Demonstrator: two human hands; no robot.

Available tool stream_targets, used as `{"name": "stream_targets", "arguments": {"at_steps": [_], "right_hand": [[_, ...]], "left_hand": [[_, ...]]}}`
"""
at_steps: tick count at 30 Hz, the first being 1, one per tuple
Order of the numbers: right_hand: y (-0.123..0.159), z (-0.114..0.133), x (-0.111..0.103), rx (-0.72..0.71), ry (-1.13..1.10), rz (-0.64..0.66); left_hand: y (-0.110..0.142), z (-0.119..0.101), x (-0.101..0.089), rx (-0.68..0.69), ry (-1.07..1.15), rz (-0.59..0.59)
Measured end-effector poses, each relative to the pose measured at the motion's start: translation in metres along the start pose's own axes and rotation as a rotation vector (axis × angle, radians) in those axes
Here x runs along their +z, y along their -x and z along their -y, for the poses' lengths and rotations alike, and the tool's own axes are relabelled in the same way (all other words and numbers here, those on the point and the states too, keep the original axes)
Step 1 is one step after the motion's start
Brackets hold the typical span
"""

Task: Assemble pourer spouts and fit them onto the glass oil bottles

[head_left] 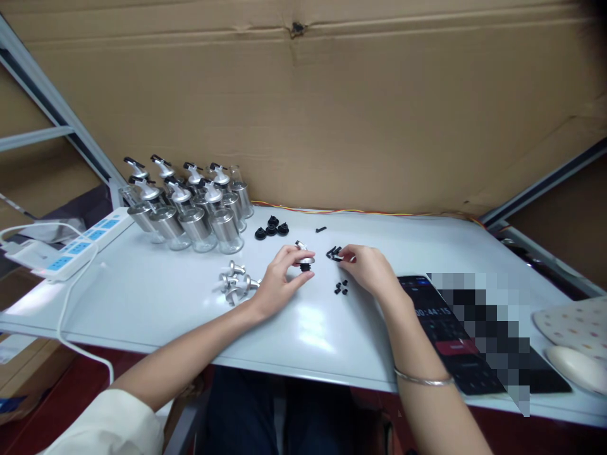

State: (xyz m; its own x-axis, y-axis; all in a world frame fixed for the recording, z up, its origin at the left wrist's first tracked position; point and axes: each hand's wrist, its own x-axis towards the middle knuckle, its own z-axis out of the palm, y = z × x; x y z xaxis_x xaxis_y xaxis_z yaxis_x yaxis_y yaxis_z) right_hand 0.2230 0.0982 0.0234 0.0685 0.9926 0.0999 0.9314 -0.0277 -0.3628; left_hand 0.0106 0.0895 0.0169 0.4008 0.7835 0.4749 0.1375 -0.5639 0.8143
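Observation:
Between thumb and fingers, my left hand (279, 278) grips a pourer spout (306, 260) with a silver top and a ribbed black stopper below. My right hand (367, 265) reaches with its fingertips into a small pile of black flip levers (332, 253); whether one is pinched is hard to make out. Just below that pile lie several tiny black caps (342, 288). Silver spout tops (234, 281) are heaped left of my left hand. Farther back sit several black ribbed stoppers (271, 230), and a single black lever (321, 229) lies to their right.
Glass bottles with steel sleeves (193, 227), most topped with spouts, stand grouped at the back left. A white power strip (85, 243) with a cable lies at the left edge. On the right are a tablet with a timer (441, 328) and a white mouse (576, 366).

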Motion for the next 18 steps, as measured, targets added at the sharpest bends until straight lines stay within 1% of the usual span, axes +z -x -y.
{"name": "stream_targets", "arguments": {"at_steps": [3, 6, 9, 12, 14, 15, 18], "right_hand": [[0.000, 0.002, 0.000, 0.008, 0.021, 0.038], [0.001, 0.004, -0.001, 0.016, 0.046, 0.067], [0.002, 0.006, -0.002, 0.022, 0.083, 0.057], [0.002, 0.007, -0.003, 0.036, 0.094, 0.025], [0.001, 0.008, -0.005, 0.046, 0.026, -0.016], [0.001, 0.009, -0.006, 0.044, -0.048, -0.047], [-0.001, 0.014, -0.009, 0.004, -0.389, -0.151]], "left_hand": [[0.001, 0.002, 0.001, -0.031, 0.018, -0.006], [0.003, 0.006, 0.003, -0.107, 0.077, -0.043], [0.004, 0.009, 0.005, -0.165, 0.147, -0.061], [0.003, 0.010, 0.005, -0.174, 0.163, -0.044], [0.003, 0.009, 0.005, -0.166, 0.155, -0.032], [0.003, 0.009, 0.005, -0.163, 0.149, -0.029], [0.002, 0.008, 0.004, -0.164, 0.143, -0.011]]}}
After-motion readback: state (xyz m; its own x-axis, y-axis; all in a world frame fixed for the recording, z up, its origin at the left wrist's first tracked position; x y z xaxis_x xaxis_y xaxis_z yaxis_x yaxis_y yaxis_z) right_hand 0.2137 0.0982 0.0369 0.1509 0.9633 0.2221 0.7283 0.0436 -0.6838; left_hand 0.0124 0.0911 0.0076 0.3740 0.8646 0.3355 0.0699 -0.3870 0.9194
